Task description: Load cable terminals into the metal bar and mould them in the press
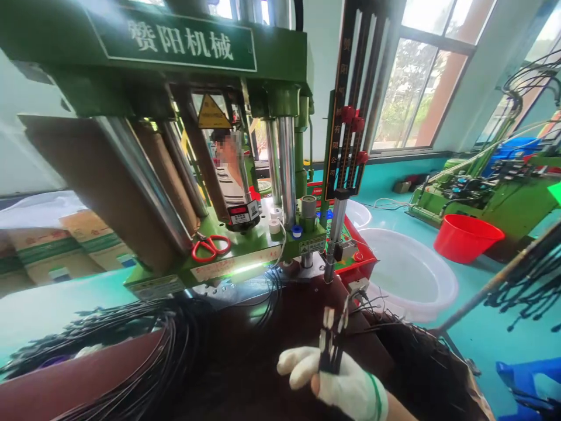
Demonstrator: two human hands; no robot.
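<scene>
The right hand (337,380) wears a white glove (355,394). Its fingers (295,361) pinch black wires (329,351) with metal tips, just in front of a green machine (280,64).

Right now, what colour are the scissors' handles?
The looped plastic scissors handles are red, head view.

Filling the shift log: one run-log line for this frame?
gloved right hand | holds black cable bundle with metal terminals | left hand not in view | near green moulding press
</scene>
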